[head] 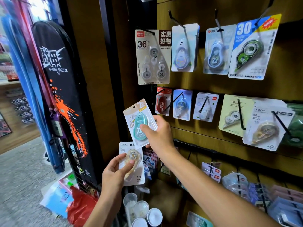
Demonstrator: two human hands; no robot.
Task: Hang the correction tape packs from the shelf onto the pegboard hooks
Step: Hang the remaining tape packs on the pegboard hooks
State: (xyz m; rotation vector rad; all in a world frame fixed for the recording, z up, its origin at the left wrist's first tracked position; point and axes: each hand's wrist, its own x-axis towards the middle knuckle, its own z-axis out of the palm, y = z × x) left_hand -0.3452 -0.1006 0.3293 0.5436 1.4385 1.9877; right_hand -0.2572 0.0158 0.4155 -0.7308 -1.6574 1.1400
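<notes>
The teal correction tape pack [139, 124] was held tilted before the pegboard [205, 84], pinched by the right hand [158, 132]. At its six o'clock, the left hand [114, 173] pinched a beige correction tape pack [132, 163]. Hooked packs [183, 48] hung toward two o'clock.

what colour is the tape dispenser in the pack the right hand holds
Teal dispenser, clearest in the head view.
</notes>
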